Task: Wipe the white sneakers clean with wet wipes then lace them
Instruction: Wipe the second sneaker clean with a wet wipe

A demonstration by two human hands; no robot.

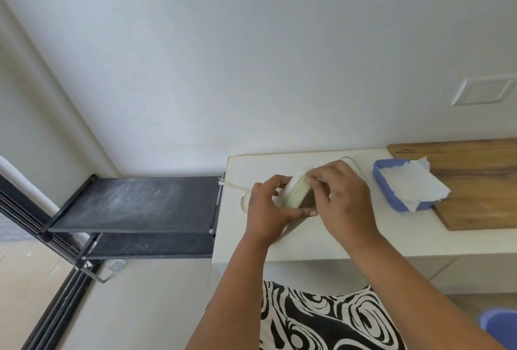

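Both hands cover most of the sneaker [297, 192] at frame centre. The wooden board [475, 182] runs off the right edge; a blue container [496, 321] is cropped lower right.
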